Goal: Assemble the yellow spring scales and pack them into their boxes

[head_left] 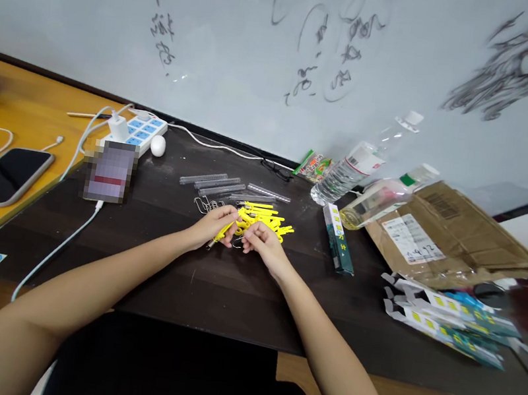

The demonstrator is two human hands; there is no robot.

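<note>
My left hand (217, 227) is closed around a slim yellow plastic piece (225, 230) with a metallic end pointing down towards me. Close beside it, my right hand (261, 240) pinches a thin bent metal wire (237, 242). Just beyond both hands lies a loose pile of yellow plastic pieces (276, 221), partly covered by the fingers. Several bent metal wire pieces (207, 204) rest to the left of the pile. Behind them are clear plastic tubes or sleeves (218, 186) on the dark table.
To the right stand a large water bottle (348, 174) and a smaller bottle (384, 200), near a narrow green box (339, 239). Opened boxes (449, 320) and a brown parcel bag (453, 234) lie farther right. A charging phone (110, 173) and power strip (146, 132) are left.
</note>
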